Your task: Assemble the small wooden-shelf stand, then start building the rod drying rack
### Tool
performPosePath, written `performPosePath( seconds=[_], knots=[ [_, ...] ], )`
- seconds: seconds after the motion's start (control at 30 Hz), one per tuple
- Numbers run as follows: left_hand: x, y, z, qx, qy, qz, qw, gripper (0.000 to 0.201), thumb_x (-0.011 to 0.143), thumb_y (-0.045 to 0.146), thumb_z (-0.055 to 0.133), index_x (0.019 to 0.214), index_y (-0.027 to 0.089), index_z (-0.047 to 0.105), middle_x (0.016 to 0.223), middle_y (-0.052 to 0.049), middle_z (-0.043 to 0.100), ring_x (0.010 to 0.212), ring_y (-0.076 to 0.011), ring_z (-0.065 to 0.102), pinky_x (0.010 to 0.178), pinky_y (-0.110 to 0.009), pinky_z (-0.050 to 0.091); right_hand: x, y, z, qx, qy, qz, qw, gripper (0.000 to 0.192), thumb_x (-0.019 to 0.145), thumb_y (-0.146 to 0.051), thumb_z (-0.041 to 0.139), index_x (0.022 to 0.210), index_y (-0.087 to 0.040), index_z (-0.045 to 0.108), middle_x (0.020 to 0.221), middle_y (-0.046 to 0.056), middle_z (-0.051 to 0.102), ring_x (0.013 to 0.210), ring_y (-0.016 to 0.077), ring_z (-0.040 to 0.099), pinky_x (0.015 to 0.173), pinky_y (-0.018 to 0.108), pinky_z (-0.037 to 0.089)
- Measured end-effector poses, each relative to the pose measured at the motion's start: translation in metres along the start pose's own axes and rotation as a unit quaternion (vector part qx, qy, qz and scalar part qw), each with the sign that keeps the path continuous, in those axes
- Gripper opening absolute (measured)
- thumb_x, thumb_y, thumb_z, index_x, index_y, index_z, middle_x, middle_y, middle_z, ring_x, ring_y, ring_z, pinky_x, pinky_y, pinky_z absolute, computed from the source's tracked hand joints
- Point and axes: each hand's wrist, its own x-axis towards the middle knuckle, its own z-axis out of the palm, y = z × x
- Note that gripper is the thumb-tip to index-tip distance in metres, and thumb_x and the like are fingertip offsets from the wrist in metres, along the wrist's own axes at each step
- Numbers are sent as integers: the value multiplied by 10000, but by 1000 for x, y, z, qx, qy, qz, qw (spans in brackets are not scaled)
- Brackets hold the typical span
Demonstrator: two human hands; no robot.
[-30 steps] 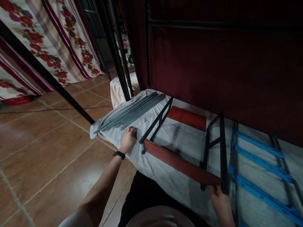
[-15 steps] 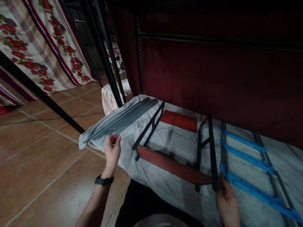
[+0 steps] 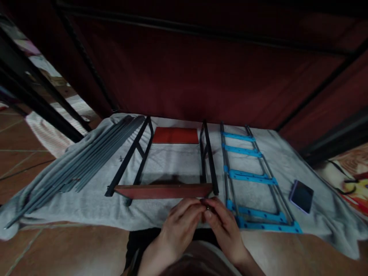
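Note:
My left hand (image 3: 179, 219) and my right hand (image 3: 223, 224) meet fingertip to fingertip just in front of the near right corner of a small frame. A tiny shiny metal piece (image 3: 207, 207) is pinched between them. The frame lies flat on a grey cloth (image 3: 287, 163). It has a red-brown near board (image 3: 163, 190), a red far board (image 3: 175, 135) and two black metal side pieces (image 3: 129, 157) (image 3: 209, 159). Whether the piece touches the frame I cannot tell.
A bundle of grey rods (image 3: 86, 163) lies on the cloth at the left, with a small screw (image 3: 121, 157) beside it. A rack with blue crossbars (image 3: 247, 176) lies right of the frame, and a phone (image 3: 301, 196) further right. Behind stands a dark red curtain; tiled floor lies at the left.
My view has swung right to face the frame. My left hand left the cloth by the rods and came across to meet my right hand, which let go of the black side piece.

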Motion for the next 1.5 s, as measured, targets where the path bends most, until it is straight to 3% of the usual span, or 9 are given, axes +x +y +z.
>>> performPosePath(
  seconds=[0.13,0.27,0.37,0.5,0.63,0.77,1.2,1.5],
  knots=[
    [6,2,15,-8,-65,-13,998,170,959,126,460,954,196,614,886,-23,645,828,-110,632,753,-197,524,-9,7,-1,38,29,35,998,151,930,-319,547,1029,-252,640,801,-8,643,682,106,605,646,207,498],
    [12,-1,17,46,-62,-36,996,201,944,218,533,1138,220,586,1035,-42,663,979,-149,631,854,-251,530,-3,11,-19,81,95,75,989,142,914,-350,576,963,-233,640,706,-19,634,668,114,608,666,227,495],
    [23,-11,19,110,-31,-33,993,276,927,251,566,1201,216,578,1146,-70,642,1090,-194,593,947,-334,504,8,26,-37,155,202,113,960,192,884,-396,610,967,-225,642,752,-7,655,670,119,604,669,252,494],
    [39,-26,29,186,-76,-42,979,286,940,231,531,1219,202,584,1170,-78,639,1078,-223,586,953,-402,493,23,60,-49,246,269,158,918,264,773,-434,720,903,-212,667,767,-2,655,652,114,581,620,246,471],
    [48,-35,44,226,-150,-61,961,291,943,212,515,1224,198,592,1173,-69,651,1045,-226,601,923,-406,499,33,80,-43,284,273,188,900,313,688,-444,780,863,-204,681,751,2,658,662,125,587,611,253,472],
    [53,-36,51,240,-192,-82,948,289,937,201,522,1216,194,600,1144,-64,671,1006,-215,627,900,-384,506,39,82,-33,262,254,179,914,327,723,-466,749,887,-194,677,770,9,660,652,128,587,616,266,480],
    [61,-40,50,208,-200,-72,955,259,920,181,549,1156,222,647,1039,-35,688,920,-183,643,816,-311,514,44,78,-38,290,216,165,917,300,770,-461,712,877,-189,644,727,4,631,639,124,566,609,267,479],
    [63,-38,49,215,-193,-83,954,302,911,187,546,1208,196,604,1079,-55,695,954,-210,650,849,-342,513,43,82,-37,263,198,153,932,271,802,-448,673,883,-192,639,728,1,643,637,124,575,611,268,483]
  ],
)
